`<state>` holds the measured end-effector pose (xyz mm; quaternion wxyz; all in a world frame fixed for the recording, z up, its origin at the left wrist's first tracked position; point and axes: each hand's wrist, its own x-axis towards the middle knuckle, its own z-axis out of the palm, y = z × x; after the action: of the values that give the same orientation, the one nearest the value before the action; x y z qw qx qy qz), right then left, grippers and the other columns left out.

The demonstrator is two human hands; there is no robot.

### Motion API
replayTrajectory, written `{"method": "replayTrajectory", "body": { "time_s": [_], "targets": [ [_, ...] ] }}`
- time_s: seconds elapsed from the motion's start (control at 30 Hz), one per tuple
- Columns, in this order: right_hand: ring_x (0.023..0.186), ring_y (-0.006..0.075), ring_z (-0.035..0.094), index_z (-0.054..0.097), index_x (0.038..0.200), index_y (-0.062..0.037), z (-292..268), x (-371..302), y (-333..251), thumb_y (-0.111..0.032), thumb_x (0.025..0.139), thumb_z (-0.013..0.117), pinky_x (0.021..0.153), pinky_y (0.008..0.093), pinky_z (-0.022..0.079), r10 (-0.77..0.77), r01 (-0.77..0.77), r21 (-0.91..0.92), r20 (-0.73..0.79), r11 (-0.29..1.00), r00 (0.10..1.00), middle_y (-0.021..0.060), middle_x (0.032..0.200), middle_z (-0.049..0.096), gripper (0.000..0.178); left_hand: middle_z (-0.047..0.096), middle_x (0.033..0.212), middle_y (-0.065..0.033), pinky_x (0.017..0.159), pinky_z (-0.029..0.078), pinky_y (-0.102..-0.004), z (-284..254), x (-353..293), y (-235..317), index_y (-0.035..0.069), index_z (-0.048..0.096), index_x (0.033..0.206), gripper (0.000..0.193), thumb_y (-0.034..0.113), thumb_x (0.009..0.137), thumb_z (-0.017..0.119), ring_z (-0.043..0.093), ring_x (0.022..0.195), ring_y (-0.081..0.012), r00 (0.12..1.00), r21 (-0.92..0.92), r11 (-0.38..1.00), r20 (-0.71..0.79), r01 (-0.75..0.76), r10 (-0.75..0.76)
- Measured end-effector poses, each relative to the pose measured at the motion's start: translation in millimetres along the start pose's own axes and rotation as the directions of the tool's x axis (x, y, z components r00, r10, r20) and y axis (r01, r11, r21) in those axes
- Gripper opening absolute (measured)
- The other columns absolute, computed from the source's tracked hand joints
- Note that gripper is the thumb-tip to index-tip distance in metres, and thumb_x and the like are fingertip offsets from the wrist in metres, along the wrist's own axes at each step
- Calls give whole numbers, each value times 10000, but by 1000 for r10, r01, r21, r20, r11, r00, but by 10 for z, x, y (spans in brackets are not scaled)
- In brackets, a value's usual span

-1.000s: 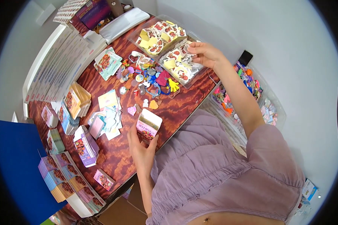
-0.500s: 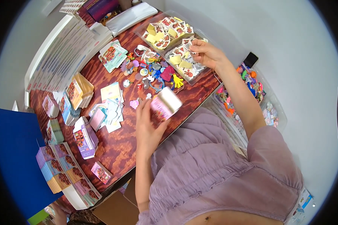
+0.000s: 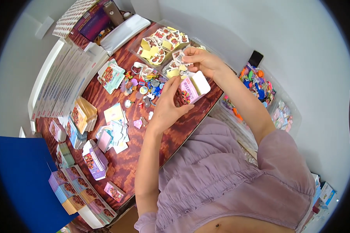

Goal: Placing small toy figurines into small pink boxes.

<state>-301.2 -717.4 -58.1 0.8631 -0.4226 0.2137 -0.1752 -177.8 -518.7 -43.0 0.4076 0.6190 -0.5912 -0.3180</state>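
- Small open pink-and-white cardboard box (image 3: 189,91): now just below the right hand (image 3: 203,62), farther from the wearer than half a second ago.
- Left hand (image 3: 170,103): clamped around the box.
- Right hand: fingertips pinching a small, flat whitish piece (image 3: 179,57) over the clear plastic tray (image 3: 198,42).

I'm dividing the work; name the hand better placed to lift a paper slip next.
Right hand, likely: it is over the printed paper slips; the left hand holds the open pink carton.
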Motion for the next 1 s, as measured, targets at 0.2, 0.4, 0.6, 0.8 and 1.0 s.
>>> {"method": "replayTrajectory", "body": {
  "time_s": [0.2,0.4,0.6,0.8,1.0],
  "targets": [
    [617,53,486,589,967,-68,-60,-104,-180,-46,867,700,471,172,355,-85,85,86,1,993,996,-3,816,585,150,397,1466,-200,1115,346,-372,-33,13,-3,-75,412,1397,835,154,703,816,416,1354,-307,1000,-22,1000,17,21,-21],
    [603,51,502,596,945,-72,-64,-48,-85,-65,859,714,459,174,352,-58,60,59,-32,996,998,10,843,619,146,280,1555,-203,1070,403,-392,-57,7,127,-8,474,1390,804,159,682,818,433,1352,-343,1000,166,986,13,-28,27],
    [523,52,513,594,856,-81,86,-7,7,-90,807,769,450,175,386,-80,76,-91,-37,993,996,-15,733,586,183,225,1584,-196,1033,440,-406,-92,38,239,9,491,1392,819,171,661,823,465,1325,-359,999,196,981,40,-10,3],
    [545,40,507,581,853,-90,84,-18,47,-80,825,747,439,174,361,-77,76,-148,0,986,997,-10,754,595,169,301,1547,-205,1063,410,-414,-92,37,196,-23,448,1404,834,171,680,815,443,1340,-352,999,248,969,39,-8,-2],
    [550,36,504,596,864,-96,43,-8,42,-89,842,732,446,176,369,-145,135,-145,-63,980,987,-18,751,595,138,353,1515,-216,1122,343,-373,-38,8,81,-24,417,1422,838,192,707,797,392,1384,-322,999,262,965,32,18,-27]
  ]
}}
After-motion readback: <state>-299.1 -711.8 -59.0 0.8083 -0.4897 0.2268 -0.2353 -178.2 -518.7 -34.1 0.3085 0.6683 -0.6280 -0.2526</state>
